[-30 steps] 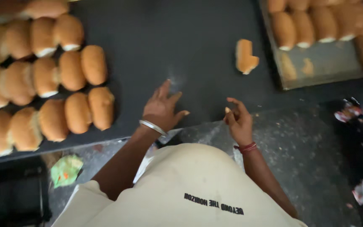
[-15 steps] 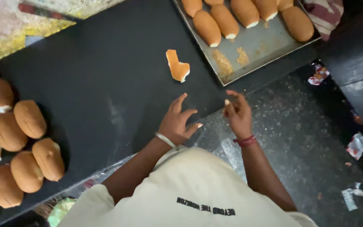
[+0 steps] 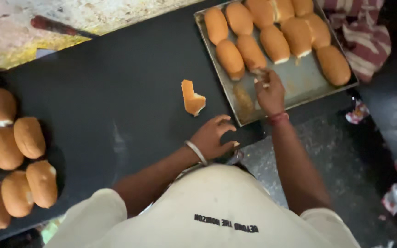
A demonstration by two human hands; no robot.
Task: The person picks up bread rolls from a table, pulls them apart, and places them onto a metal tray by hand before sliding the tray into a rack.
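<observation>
1. A crumpled wrapper (image 3: 357,112), white with red and dark patches, lies on the floor just below the tray's lower right corner.
2. A second crumpled wrapper (image 3: 395,197), pale with red marks, lies on the floor farther right.
3. A green and yellow packet (image 3: 50,228) shows at the bottom left edge, partly hidden.

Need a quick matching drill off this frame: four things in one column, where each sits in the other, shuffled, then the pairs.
Things:
1. right hand
2. left hand
3. torn bread piece
4. striped cloth

Places:
A. alone on the black counter, left of the tray
B. flat on the counter edge, beside the tray's near corner
C. over the metal tray, at the buns
D. past the tray's far right side

Pairs: 1-C, 2-B, 3-A, 4-D
</observation>
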